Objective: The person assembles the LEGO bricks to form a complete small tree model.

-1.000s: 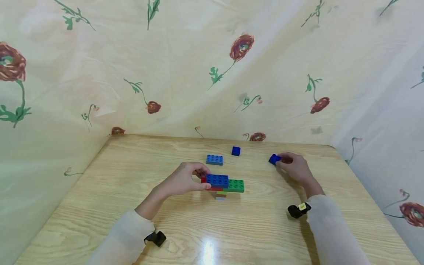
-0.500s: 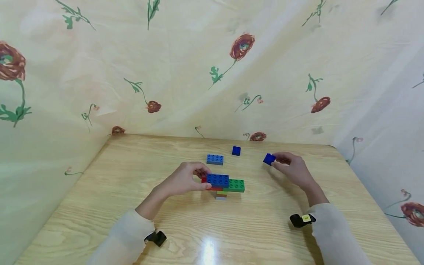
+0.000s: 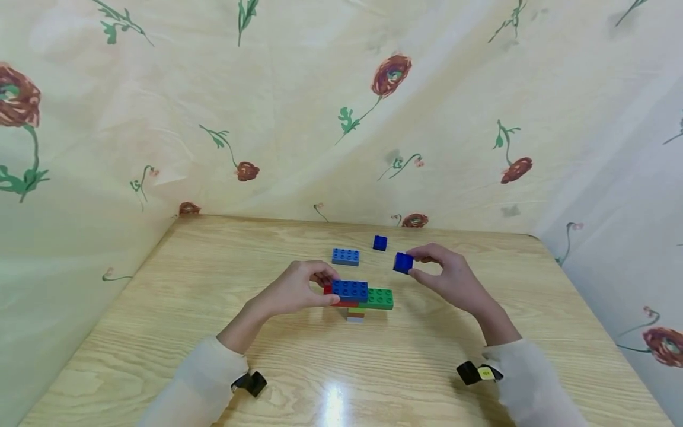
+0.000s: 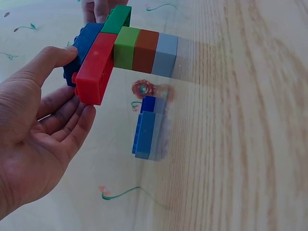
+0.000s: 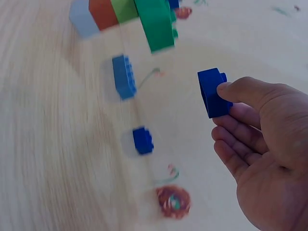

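Note:
A brick structure stands on the table: a light blue, a brown and a lime brick [image 4: 125, 48] stacked as a column, with a red brick [image 4: 96, 70] and a green brick [image 3: 380, 299] side by side above, and a dark blue eight-stud brick [image 3: 350, 289] on top. The left hand [image 3: 292, 290] grips the structure's left end, thumb on the dark blue brick and fingers around the far side. Between thumb and fingers the right hand [image 3: 450, 279] pinches a small blue brick [image 3: 403, 263], held in the air to the right of the structure, not touching it.
Behind the structure a lighter blue eight-stud brick [image 3: 345, 257] lies on the wooden table [image 3: 240, 249]. Another small blue brick [image 3: 380, 243] lies farther back, right of it. A flowered cloth [image 3: 299, 118] hangs behind the table and along its sides.
The right hand has moved left with the small blue brick, closer to the structure. The left hand and the structure have stayed in place.

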Demonstrator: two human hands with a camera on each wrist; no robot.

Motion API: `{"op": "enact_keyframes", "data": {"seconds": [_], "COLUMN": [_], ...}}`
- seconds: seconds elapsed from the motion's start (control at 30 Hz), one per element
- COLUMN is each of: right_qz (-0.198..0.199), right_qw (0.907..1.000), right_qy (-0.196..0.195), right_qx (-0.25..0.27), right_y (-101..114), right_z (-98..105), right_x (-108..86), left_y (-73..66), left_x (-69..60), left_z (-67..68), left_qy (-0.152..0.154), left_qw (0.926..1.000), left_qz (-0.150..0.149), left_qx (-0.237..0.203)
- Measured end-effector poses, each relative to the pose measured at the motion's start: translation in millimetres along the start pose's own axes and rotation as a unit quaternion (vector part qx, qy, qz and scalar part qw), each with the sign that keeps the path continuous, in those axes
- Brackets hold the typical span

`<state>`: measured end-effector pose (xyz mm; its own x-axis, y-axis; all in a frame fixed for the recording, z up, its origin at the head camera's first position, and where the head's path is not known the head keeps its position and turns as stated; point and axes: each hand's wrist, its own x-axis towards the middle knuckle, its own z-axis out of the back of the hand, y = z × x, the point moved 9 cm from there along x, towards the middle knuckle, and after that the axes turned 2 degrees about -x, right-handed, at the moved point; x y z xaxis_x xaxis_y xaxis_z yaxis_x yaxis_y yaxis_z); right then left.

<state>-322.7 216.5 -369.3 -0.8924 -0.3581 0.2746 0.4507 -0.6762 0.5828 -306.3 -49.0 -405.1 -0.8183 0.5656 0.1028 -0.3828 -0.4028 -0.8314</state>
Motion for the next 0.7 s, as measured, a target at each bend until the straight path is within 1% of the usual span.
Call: {"op": "enact_keyframes", "data": {"seconds": [0.13, 0.3, 0.5, 0.7], "right_qz": [0.032, 0.054, 0.064, 0.072], "right_qw": [0.9994, 0.9982, 0.9973, 0.9957], "right_qy": [0.009, 0.021, 0.038, 0.057], "right_qx": [-0.006, -0.012, -0.004, 0.012], "right_y": [20, 38, 51, 56], "right_z": [-6, -12, -20, -32], "right_x": [-5.0, -10.4, -15.6, -18.5], "left_y": [-0.7, -2.6, -3.7, -2.9], "left_x": [-0.1, -1.0, -1.4, -1.0], "left_z": [0.0, 0.1, -0.1, -0.1], "left_qy": [0.0, -0.001, 0.0, 0.0], "left_qw": [1.0, 1.0, 1.0, 1.0], "left_qz": [0.001, -0.002, -0.003, 0.001], "left_qx": [0.001, -0.001, -0.001, 0.0]}}
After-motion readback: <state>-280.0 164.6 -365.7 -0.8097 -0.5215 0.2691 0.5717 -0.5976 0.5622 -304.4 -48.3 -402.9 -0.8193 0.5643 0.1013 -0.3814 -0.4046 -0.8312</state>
